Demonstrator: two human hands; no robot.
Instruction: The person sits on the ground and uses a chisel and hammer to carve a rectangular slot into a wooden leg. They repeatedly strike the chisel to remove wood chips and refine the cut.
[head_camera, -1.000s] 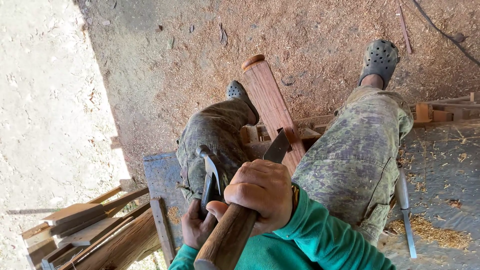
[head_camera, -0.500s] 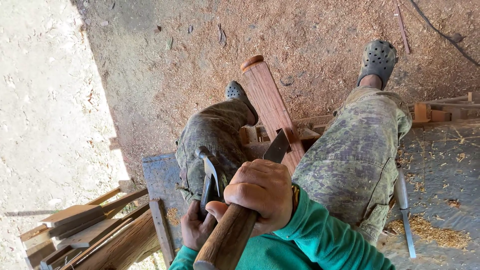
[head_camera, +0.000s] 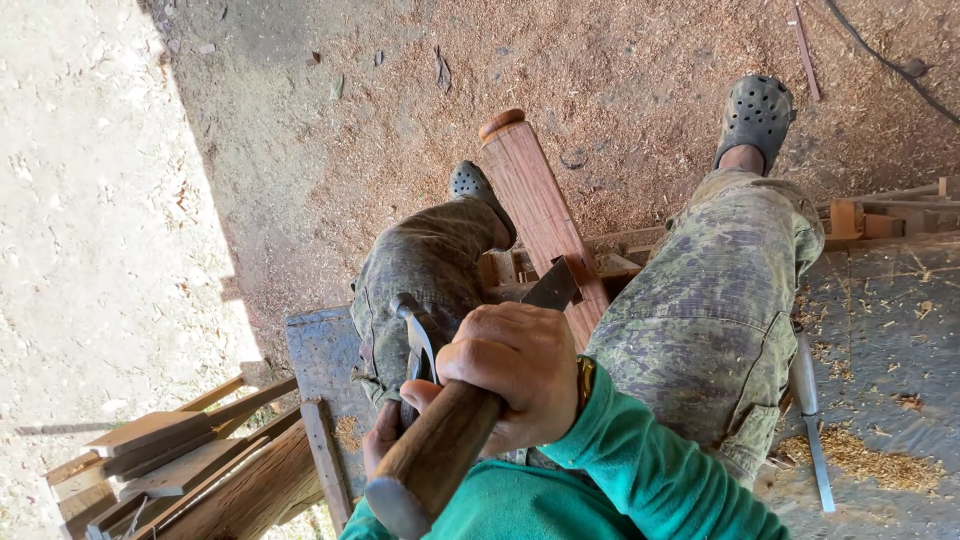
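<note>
— Where are you sitting?

— I am on a blue bench (head_camera: 325, 355) over a dirt floor (head_camera: 330, 150) full of sawdust. Sun lights the ground at nine o'clock. My two legs go out in front, with a gray shoe (head_camera: 755, 112) up at one o'clock.

— What is in your hands?

— My right hand (head_camera: 510, 375) is wrapped tight around the fat wooden handle (head_camera: 430, 460) of a cutting tool. Its flat metal blade (head_camera: 552, 287) rests on a long reddish wood post (head_camera: 540, 215). The post lies between my knees and points up to twelve o'clock. My left hand (head_camera: 385, 440) is lower, at seven o'clock, mostly hidden. I think it is closed around a dark metal tool (head_camera: 418, 345) with a curved top, but I cannot tell for sure.

— What else is near?

— Some wood boards (head_camera: 190, 455) are stacked at eight o'clock. A long thin metal tool (head_camera: 810, 420) lies by my leg at four o'clock.

— What could go wrong?

— I think the blade could slip off the smooth post if I push too hard. Then it could hit my leg, because my knees are just beside it. The post could also roll, since I cannot see what holds it.
</note>
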